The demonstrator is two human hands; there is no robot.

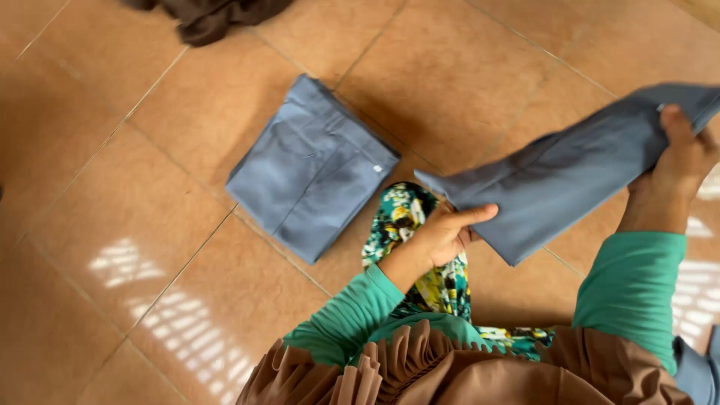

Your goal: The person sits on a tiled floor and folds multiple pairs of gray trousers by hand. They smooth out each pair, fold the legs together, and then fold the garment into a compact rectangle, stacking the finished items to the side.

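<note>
Floor of large terracotta-orange glazed tiles (pixel 112 225) — pale grout lines run diagonally, and patches of window light lie at lower left and at the right edge.

Long slate-blue fabric garment, folded lengthwise into a band (pixel 555 176) — held in the air above the floor, slanting from upper right down to lower left, clear of the tiles. Its lower end is squared off and sits just beside the person's patterned lap.

Slate-blue folded trousers (pixel 311 169) — a neat rectangle lying flat on the floor at centre, pocket seams showing and a small white tag at one corner. Near the held garment but apart from it.

Brown pleated cloth (pixel 420 367) — gathered folds along the bottom edge, closest to the camera.

Dark brown crumpled cloth (pixel 214 15) — a heap on the floor at the top edge, partly cut off, well apart from the rest.

Floral fabric in green, yellow, white and black (pixel 420 247) — over the person's lap, beneath the left forearm.

Right hand (pixel 686 161) — green sleeve, fingers closed over the upper end of the held garment, thumb on top.

Left hand (pixel 446 232) — green sleeve, clamped on the lower end of the same garment, thumb laid across its top face and fingers tucked underneath.
</note>
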